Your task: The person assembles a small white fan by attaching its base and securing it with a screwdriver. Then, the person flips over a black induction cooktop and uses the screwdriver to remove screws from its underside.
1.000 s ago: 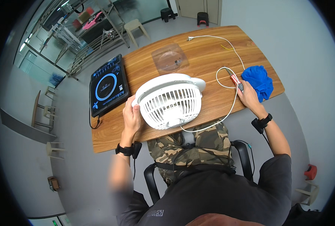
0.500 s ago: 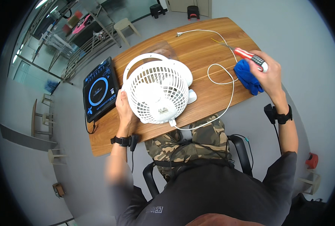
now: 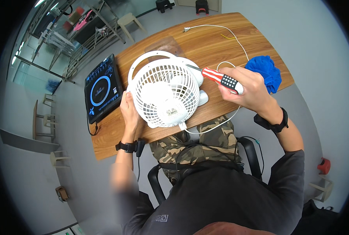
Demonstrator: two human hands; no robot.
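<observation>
A: Left to right. Black flat induction cooktop with blue ring point(image 3: 102, 91) sits at the wooden table's point(image 3: 256, 47) left end, apart from the work. Left hand point(image 3: 128, 111) clamps the round white plastic grille fan point(image 3: 164, 94) by its rim, tilted up, probably to steady it.

B: Right side?

A: Right hand point(image 3: 249, 88) fisted round the red-white-striped screwdriver point(image 3: 218, 77), tip at the fan's upper right edge. Blue crumpled cloth point(image 3: 265, 71) just behind.

B: Screw visible?

A: No, too small. The fan hides its own base, and where its white cord point(image 3: 221, 29) enters.
</observation>
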